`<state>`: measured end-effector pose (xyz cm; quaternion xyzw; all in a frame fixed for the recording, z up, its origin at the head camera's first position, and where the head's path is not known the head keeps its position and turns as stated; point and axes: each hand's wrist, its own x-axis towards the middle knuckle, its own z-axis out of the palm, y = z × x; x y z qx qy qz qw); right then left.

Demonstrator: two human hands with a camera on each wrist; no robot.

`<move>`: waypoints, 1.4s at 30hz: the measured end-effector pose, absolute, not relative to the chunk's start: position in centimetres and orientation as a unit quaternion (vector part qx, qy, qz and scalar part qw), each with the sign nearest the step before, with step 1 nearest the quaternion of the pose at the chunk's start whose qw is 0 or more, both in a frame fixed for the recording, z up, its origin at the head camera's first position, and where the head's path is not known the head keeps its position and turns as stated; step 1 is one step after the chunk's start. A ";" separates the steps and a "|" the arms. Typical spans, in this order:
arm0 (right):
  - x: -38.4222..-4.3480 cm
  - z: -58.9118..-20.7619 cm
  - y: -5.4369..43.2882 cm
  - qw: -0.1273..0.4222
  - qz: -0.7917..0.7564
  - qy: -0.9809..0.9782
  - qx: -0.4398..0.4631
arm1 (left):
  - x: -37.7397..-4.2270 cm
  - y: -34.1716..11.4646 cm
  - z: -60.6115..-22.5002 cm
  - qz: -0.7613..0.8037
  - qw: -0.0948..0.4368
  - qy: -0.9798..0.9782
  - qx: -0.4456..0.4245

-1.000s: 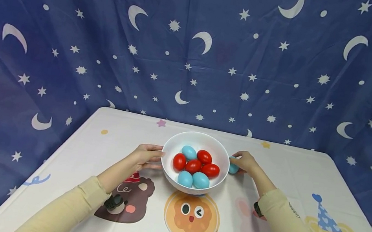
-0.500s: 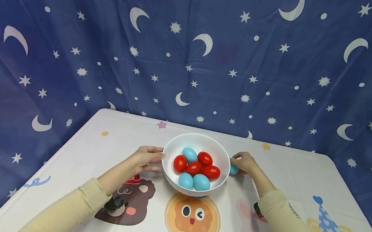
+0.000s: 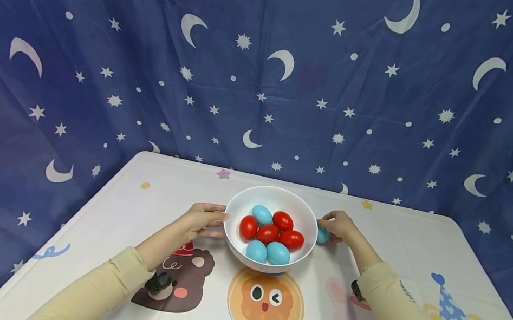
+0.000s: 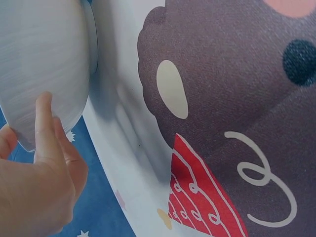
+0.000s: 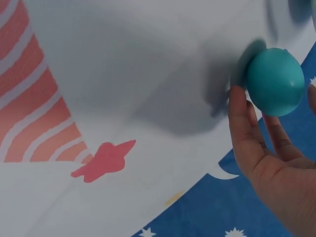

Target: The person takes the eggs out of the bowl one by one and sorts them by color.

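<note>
A white bowl (image 3: 276, 195) holds several red eggs (image 3: 268, 234) and three light blue eggs (image 3: 278, 253). My left hand (image 3: 201, 219) holds the bowl's left side, its thumb at the rim. In the left wrist view, straight fingers of that left hand (image 4: 47, 168) lie against the outer wall of the bowl (image 4: 44, 59). Just right of the bowl, my right hand (image 3: 339, 226) has its fingers round another light blue egg (image 3: 323, 235). Seen from the right wrist, this egg (image 5: 275, 81) sits low over the cloth; the thumb is mostly cut off by the frame.
A white tablecloth (image 3: 174, 181) with printed cartoon faces covers the table. Behind its far edge hangs a dark blue curtain (image 3: 220, 138) with moons and stars. A small black device (image 3: 158, 282) sits near the left wrist, another (image 3: 357, 290) near the right one.
Everything in the head view has shifted slightly downward together. Both hands, the bowl and the eggs keep their places relative to one another.
</note>
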<state>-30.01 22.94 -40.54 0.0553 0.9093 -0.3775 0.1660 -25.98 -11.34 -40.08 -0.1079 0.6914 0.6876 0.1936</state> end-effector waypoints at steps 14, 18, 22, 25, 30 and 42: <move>-29.6 -39.6 23.6 0.169 -0.389 0.903 0.067 | -25.9 -11.2 -40.2 0.687 0.194 0.690 -0.116; -29.7 -39.2 23.9 0.168 -0.397 0.900 0.064 | -25.9 -11.1 -40.2 0.687 0.194 0.690 -0.117; -29.8 -38.6 24.0 0.163 -0.395 0.902 0.064 | -26.0 -11.1 -40.1 0.685 0.195 0.692 -0.115; -29.8 -38.1 24.1 0.156 -0.397 0.902 0.062 | -26.0 -11.1 -40.1 0.683 0.195 0.694 -0.116; -29.8 -37.5 24.0 0.141 -0.414 0.897 0.055 | -25.9 -11.1 -40.0 0.687 0.193 0.691 -0.119; -30.4 -35.3 23.2 0.119 -0.423 0.897 0.043 | -25.7 -11.4 -40.0 0.689 0.193 0.692 -0.100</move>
